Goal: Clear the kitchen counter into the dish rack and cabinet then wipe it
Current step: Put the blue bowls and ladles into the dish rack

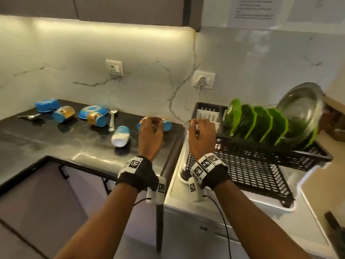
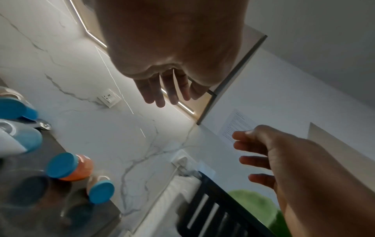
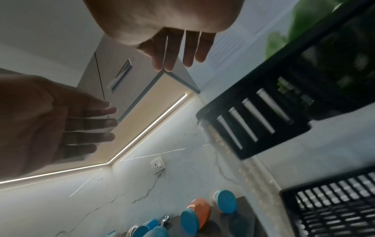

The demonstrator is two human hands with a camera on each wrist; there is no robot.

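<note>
Several blue-lidded jars lie on their sides on the dark counter, with two blue bowls, a spoon and a white-and-blue bottle. My left hand hovers above the counter's right end, fingers relaxed and empty, partly hiding another jar. My right hand hovers beside it at the left edge of the black dish rack, also empty. In the wrist views the left hand and the right hand both show loose, straight fingers.
Green plates and a steel bowl stand in the rack's back row; its front grid is bare. A second spoon lies at the far left. Sockets and a plug sit on the marble wall, under the upper cabinets.
</note>
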